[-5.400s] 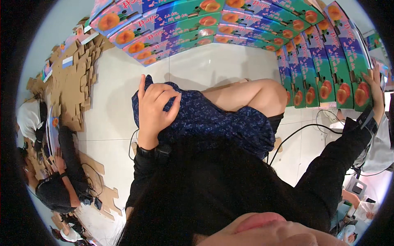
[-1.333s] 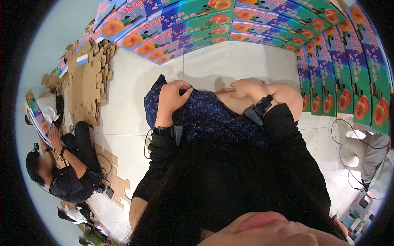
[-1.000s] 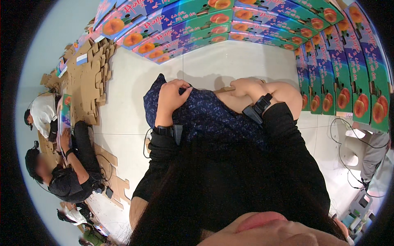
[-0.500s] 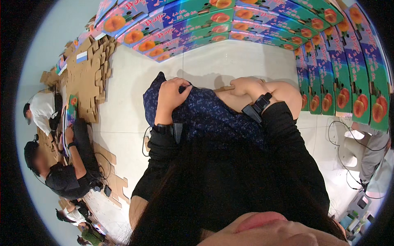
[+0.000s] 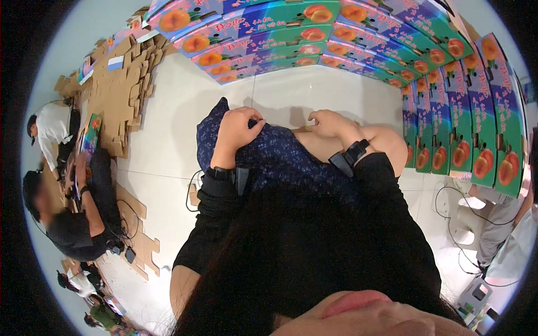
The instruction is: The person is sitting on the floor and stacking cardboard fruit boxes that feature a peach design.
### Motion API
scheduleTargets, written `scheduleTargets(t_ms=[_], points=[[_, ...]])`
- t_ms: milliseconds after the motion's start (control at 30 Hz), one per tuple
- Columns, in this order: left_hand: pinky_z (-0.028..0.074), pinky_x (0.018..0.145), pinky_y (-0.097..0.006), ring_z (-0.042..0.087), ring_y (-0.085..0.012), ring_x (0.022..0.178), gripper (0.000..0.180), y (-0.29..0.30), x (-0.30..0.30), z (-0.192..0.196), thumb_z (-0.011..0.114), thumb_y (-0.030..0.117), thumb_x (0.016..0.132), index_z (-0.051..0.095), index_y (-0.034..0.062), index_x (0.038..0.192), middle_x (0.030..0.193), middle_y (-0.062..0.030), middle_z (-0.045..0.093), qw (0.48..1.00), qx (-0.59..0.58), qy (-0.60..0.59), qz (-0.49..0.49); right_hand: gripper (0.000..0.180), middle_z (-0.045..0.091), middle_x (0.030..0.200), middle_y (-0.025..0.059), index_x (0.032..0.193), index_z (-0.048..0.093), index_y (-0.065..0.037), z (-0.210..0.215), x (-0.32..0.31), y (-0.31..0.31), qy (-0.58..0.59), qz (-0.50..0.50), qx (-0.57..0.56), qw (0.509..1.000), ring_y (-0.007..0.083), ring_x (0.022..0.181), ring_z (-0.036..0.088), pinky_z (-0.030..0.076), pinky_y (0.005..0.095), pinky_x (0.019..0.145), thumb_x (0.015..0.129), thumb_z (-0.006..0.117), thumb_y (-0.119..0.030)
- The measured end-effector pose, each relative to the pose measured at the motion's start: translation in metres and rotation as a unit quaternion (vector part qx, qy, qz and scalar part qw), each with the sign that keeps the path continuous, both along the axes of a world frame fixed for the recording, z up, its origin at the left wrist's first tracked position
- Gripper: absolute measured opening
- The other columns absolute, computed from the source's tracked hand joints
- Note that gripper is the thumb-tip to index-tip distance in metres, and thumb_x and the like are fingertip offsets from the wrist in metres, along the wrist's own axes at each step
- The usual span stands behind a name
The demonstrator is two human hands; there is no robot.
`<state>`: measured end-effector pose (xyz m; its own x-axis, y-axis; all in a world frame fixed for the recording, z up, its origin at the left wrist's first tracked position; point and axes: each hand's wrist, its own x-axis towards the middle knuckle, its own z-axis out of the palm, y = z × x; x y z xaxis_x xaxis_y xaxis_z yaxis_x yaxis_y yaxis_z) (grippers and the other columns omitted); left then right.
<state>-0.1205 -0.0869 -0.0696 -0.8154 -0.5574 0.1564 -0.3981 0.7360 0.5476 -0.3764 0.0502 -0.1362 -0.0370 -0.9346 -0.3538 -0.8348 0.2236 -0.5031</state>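
My left hand rests on the dark blue floral skirt over my left knee. Its fingers curl loosely, with a gap between thumb and fingertips, and nothing shows in them. On the other side, my right hand lies over my bare right leg, holding nothing visible. Its forefinger is bent and apart from the other fingers, which are partly hidden. Each wrist carries a black strapped device, one on the left and one on the right.
Stacked fruit-printed cartons stand ahead, and more cartons line the right. Flattened brown cardboard lies at the left. A person in black sits there handling a printed carton. Cables and a white stool are at right.
The view has shifted slightly. My right forefinger has lifted and parted from the leg. My left hand stays on the skirt, its thumb and fingertips slightly further apart.
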Motion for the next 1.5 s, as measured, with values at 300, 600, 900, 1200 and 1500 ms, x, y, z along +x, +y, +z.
scheduleTargets(t_ms=[300,600,900,1200,1500], points=[[0.051,0.071,-0.036,0.065,-0.0277,0.077,0.018,-0.001,0.006,-0.004,0.068,0.022,0.075,0.068,0.0053,0.080,0.081,-0.0105,0.067,1.000,-0.004,0.017,0.002,0.041,0.064,0.100,0.0196,0.110,0.063,-0.007,0.007,0.007,0.003,0.072,-0.046,0.168,0.982,0.0345,0.098,0.060,0.046,0.0417,0.086,0.080,0.063,-0.034],[0.051,0.068,-0.035,0.065,-0.0266,0.074,0.021,0.000,0.005,0.006,0.070,0.027,0.075,0.067,0.0061,0.078,0.077,-0.0095,0.067,0.999,0.026,0.044,-0.015,0.048,0.042,0.139,0.0153,0.117,0.061,-0.015,0.001,-0.015,-0.003,0.160,0.084,-0.251,0.951,0.0368,0.136,0.029,0.032,0.0498,0.106,0.070,0.069,-0.023],[0.051,0.066,-0.033,0.067,-0.0236,0.073,0.022,-0.013,-0.002,-0.012,0.068,0.028,0.076,0.068,0.0069,0.082,0.076,-0.0095,0.067,0.997,0.072,0.019,-0.006,0.085,0.033,0.142,0.0189,0.138,0.041,-0.019,0.219,-0.010,-0.107,0.312,0.043,-0.562,0.765,0.0406,0.133,0.028,0.025,0.0520,0.109,0.064,0.078,-0.037],[0.052,0.068,-0.032,0.067,-0.0229,0.074,0.022,-0.012,-0.004,-0.009,0.067,0.027,0.079,0.068,0.0072,0.086,0.078,-0.0094,0.067,0.992,0.126,0.030,-0.005,0.060,0.044,0.133,0.0285,0.127,0.051,-0.001,0.281,-0.042,-0.216,0.367,-0.042,-0.627,0.686,0.0452,0.123,0.040,0.032,0.0489,0.103,0.084,0.058,-0.043],[0.052,0.069,-0.032,0.067,-0.0245,0.076,0.021,-0.017,-0.007,-0.002,0.067,0.024,0.079,0.068,0.0043,0.086,0.082,-0.0122,0.067,0.987,0.162,0.010,-0.020,0.095,0.053,0.125,0.0262,0.124,0.054,0.003,0.289,-0.041,-0.220,0.262,-0.005,-0.367,0.893,0.0365,0.118,0.050,0.038,0.0413,0.100,0.065,0.062,-0.070]])
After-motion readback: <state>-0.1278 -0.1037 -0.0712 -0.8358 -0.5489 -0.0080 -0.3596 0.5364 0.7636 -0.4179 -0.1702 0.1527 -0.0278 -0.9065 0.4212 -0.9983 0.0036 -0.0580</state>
